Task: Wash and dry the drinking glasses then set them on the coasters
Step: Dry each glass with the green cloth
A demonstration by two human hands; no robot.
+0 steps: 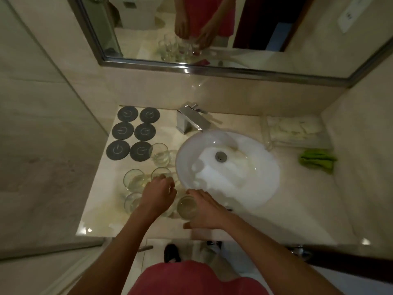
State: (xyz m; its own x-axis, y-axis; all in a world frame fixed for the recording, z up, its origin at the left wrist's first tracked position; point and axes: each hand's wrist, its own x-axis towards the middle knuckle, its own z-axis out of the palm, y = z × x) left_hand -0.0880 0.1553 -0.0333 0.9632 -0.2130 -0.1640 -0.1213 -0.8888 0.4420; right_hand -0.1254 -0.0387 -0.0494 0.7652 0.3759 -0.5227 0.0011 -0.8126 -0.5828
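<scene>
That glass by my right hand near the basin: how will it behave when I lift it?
The glass looks like clear, smooth glass, so probably slippery and breakable on the stone counter. It seems short and wide, so unlikely to tip. Other glasses crowd close, so it may clink.

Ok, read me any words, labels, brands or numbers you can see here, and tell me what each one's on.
No readable words or numbers.
Six coasters: a pale power-button style symbol on each, no letters.
Wall plate in the mirror: dark marks, too blurred to read.

Clear glass tumblers [159,155]; matt dark coasters [127,113]; glossy white basin [265,167]; polished metal tap [191,121]; green cloth [316,160]
</scene>
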